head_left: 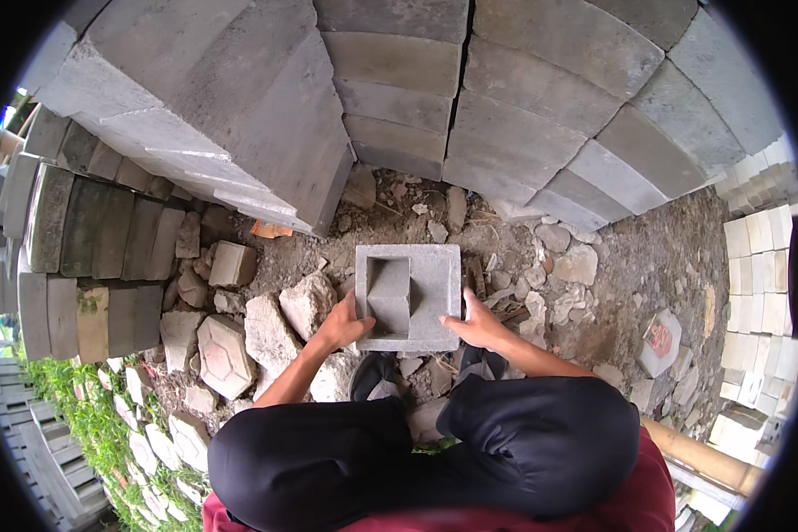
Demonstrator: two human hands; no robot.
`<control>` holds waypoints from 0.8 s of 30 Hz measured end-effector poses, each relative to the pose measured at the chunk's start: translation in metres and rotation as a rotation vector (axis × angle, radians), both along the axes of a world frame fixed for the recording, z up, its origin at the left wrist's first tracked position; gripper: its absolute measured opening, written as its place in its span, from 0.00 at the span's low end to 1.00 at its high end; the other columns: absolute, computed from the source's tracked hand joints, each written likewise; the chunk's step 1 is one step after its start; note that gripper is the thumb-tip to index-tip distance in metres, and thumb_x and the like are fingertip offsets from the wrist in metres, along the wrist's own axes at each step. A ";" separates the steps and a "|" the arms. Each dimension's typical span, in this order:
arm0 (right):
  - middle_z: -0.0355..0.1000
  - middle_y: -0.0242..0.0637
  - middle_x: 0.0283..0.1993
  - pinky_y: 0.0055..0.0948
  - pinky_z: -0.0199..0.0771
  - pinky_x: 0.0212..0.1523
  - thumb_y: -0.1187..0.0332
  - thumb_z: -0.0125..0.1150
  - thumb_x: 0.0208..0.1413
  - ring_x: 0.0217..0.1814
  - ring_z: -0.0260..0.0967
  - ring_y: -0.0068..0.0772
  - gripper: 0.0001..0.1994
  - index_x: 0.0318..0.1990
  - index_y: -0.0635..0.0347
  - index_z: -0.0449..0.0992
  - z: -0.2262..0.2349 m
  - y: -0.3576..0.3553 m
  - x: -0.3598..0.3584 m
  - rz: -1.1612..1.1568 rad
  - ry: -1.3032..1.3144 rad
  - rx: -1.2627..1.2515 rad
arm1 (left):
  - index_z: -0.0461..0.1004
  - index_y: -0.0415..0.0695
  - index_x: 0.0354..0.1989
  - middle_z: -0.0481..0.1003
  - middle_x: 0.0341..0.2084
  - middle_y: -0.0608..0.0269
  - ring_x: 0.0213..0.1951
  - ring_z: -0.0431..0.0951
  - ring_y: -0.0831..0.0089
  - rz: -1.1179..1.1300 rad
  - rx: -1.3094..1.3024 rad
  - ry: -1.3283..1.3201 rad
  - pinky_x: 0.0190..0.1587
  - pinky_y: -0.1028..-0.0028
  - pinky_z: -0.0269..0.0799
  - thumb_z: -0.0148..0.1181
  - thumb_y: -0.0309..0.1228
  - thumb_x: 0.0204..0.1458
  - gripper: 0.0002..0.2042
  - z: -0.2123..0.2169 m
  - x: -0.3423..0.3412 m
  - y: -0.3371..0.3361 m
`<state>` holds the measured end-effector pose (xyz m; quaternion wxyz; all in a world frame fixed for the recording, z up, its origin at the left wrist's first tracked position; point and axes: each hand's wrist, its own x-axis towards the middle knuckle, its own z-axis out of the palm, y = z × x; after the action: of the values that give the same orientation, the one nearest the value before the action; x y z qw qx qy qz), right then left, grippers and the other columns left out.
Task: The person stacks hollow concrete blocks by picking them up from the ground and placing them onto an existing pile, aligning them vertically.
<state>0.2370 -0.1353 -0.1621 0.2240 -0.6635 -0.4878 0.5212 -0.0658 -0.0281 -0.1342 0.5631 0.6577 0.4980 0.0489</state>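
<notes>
Between my two hands is a grey concrete block (434, 297), squarish, with a recess on its left half that has a slanted piece inside. My left hand (341, 324) grips the block's lower left edge, thumb on the top face and fingers down the side. On the opposite side my right hand (477, 323) clasps the lower right edge in the same way. The fingertips of both hands are hidden behind the block. Whether the block rests on the ground or is held just above it, I cannot tell.
Tall stacks of grey concrete slabs (523, 106) rise ahead, with more stacked blocks (97, 222) at the left. Rubble (306, 301) and hexagonal pavers (226, 355) lie on the dirt. Another hexagonal paver (660, 342) and a bamboo pole (705, 457) are at the right. My shoes (377, 377) stand close below the block.
</notes>
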 end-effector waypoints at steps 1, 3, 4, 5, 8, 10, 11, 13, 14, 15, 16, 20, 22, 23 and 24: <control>0.61 0.71 0.61 0.38 0.61 0.65 0.53 0.66 0.50 0.66 0.61 0.58 0.49 0.66 0.83 0.46 0.011 0.003 -0.005 0.013 -0.048 -0.001 | 0.55 0.36 0.65 0.75 0.46 0.41 0.51 0.75 0.56 0.010 0.003 -0.010 0.55 0.64 0.67 0.62 0.31 0.45 0.37 0.002 -0.001 0.002; 0.62 0.70 0.61 0.39 0.62 0.64 0.54 0.65 0.50 0.66 0.61 0.57 0.47 0.66 0.82 0.47 0.024 0.004 -0.008 0.028 -0.153 -0.010 | 0.57 0.36 0.64 0.75 0.46 0.41 0.51 0.75 0.56 0.014 -0.012 0.009 0.55 0.65 0.68 0.62 0.31 0.44 0.36 0.017 0.004 0.007; 0.63 0.69 0.60 0.39 0.64 0.63 0.55 0.65 0.50 0.64 0.63 0.55 0.46 0.66 0.82 0.48 0.014 0.002 -0.003 -0.014 -0.120 0.023 | 0.58 0.36 0.64 0.75 0.46 0.41 0.50 0.75 0.56 0.011 -0.022 0.011 0.55 0.65 0.68 0.62 0.31 0.44 0.36 0.027 0.014 0.012; 0.64 0.67 0.60 0.38 0.65 0.61 0.56 0.65 0.50 0.62 0.66 0.54 0.45 0.66 0.82 0.49 -0.003 -0.001 0.003 -0.057 -0.087 0.057 | 0.59 0.36 0.63 0.75 0.46 0.41 0.50 0.75 0.56 -0.019 -0.031 0.053 0.55 0.65 0.68 0.62 0.31 0.43 0.35 0.032 0.022 0.022; 0.67 0.63 0.58 0.36 0.70 0.56 0.61 0.65 0.50 0.56 0.70 0.48 0.42 0.65 0.81 0.51 0.028 0.018 -0.013 -0.160 0.120 -0.018 | 0.65 0.33 0.59 0.76 0.46 0.42 0.50 0.75 0.56 -0.047 0.011 0.047 0.54 0.65 0.69 0.62 0.30 0.42 0.32 0.035 0.016 0.054; 0.70 0.57 0.53 0.33 0.75 0.48 0.65 0.65 0.50 0.47 0.73 0.40 0.38 0.64 0.79 0.54 0.033 0.044 -0.026 -0.224 0.109 0.004 | 0.65 0.34 0.58 0.73 0.50 0.41 0.54 0.73 0.58 -0.013 0.286 0.091 0.57 0.70 0.66 0.62 0.30 0.43 0.30 0.018 0.005 0.083; 0.71 0.57 0.53 0.34 0.75 0.48 0.65 0.65 0.49 0.47 0.74 0.41 0.36 0.62 0.77 0.57 0.026 0.057 -0.028 -0.254 0.225 0.035 | 0.64 0.34 0.59 0.73 0.51 0.43 0.55 0.72 0.59 0.041 0.289 -0.004 0.58 0.68 0.65 0.62 0.28 0.46 0.29 0.021 0.009 0.098; 0.72 0.56 0.51 0.35 0.75 0.48 0.66 0.65 0.48 0.47 0.74 0.41 0.32 0.58 0.76 0.62 0.029 0.088 -0.030 -0.324 0.140 -0.001 | 0.63 0.33 0.61 0.72 0.53 0.46 0.57 0.71 0.61 0.148 0.288 -0.190 0.60 0.66 0.63 0.60 0.26 0.50 0.28 0.036 0.018 0.114; 0.73 0.56 0.50 0.35 0.75 0.48 0.66 0.66 0.47 0.47 0.74 0.41 0.31 0.56 0.76 0.64 0.027 0.100 -0.024 -0.357 0.113 0.002 | 0.63 0.33 0.61 0.70 0.55 0.46 0.58 0.69 0.61 0.264 0.372 -0.215 0.61 0.65 0.62 0.60 0.26 0.51 0.27 0.047 0.031 0.110; 0.74 0.56 0.49 0.35 0.75 0.49 0.67 0.66 0.47 0.48 0.74 0.42 0.29 0.55 0.75 0.65 0.018 0.108 -0.013 -0.369 0.131 0.058 | 0.63 0.32 0.60 0.69 0.56 0.46 0.59 0.68 0.61 0.378 0.452 -0.246 0.62 0.64 0.61 0.60 0.27 0.53 0.26 0.063 0.051 0.101; 0.74 0.56 0.48 0.35 0.75 0.49 0.67 0.66 0.46 0.48 0.74 0.42 0.28 0.54 0.75 0.66 0.015 0.113 -0.010 -0.381 0.124 0.094 | 0.63 0.32 0.60 0.68 0.57 0.45 0.61 0.66 0.61 0.503 0.538 -0.262 0.63 0.64 0.60 0.60 0.27 0.54 0.26 0.073 0.061 0.090; 0.76 0.53 0.46 0.36 0.75 0.48 0.69 0.65 0.45 0.47 0.75 0.41 0.25 0.51 0.73 0.68 0.006 0.134 -0.017 -0.428 0.102 0.170 | 0.42 0.37 0.71 0.42 0.70 0.41 0.71 0.45 0.53 0.983 -0.253 -0.627 0.70 0.50 0.42 0.47 0.51 0.60 0.39 0.038 0.067 0.026; 0.76 0.51 0.46 0.38 0.75 0.48 0.69 0.66 0.45 0.47 0.76 0.42 0.25 0.52 0.71 0.69 0.008 0.137 -0.022 -0.440 0.198 0.161 | 0.33 0.39 0.72 0.33 0.72 0.44 0.74 0.33 0.53 1.097 -0.712 -0.907 0.71 0.47 0.32 0.42 0.58 0.59 0.44 0.024 0.078 0.027; 0.77 0.50 0.46 0.38 0.75 0.48 0.70 0.66 0.45 0.47 0.76 0.41 0.25 0.52 0.70 0.69 0.009 0.137 -0.019 -0.455 0.222 0.152 | 0.31 0.39 0.72 0.29 0.73 0.47 0.74 0.29 0.56 0.914 -0.542 -0.956 0.71 0.46 0.31 0.41 0.60 0.59 0.45 0.022 0.088 0.037; 0.77 0.51 0.45 0.38 0.74 0.50 0.68 0.66 0.45 0.47 0.76 0.42 0.26 0.52 0.69 0.69 0.007 0.139 -0.021 -0.418 0.186 0.125 | 0.30 0.39 0.72 0.28 0.73 0.48 0.74 0.28 0.57 0.969 -0.562 -0.989 0.71 0.45 0.31 0.40 0.61 0.59 0.46 0.022 0.090 0.042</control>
<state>0.2156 0.0039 -0.1546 0.4114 -0.6841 -0.3485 0.4913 0.0245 0.0140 -0.1125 0.7837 0.0973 0.4145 0.4523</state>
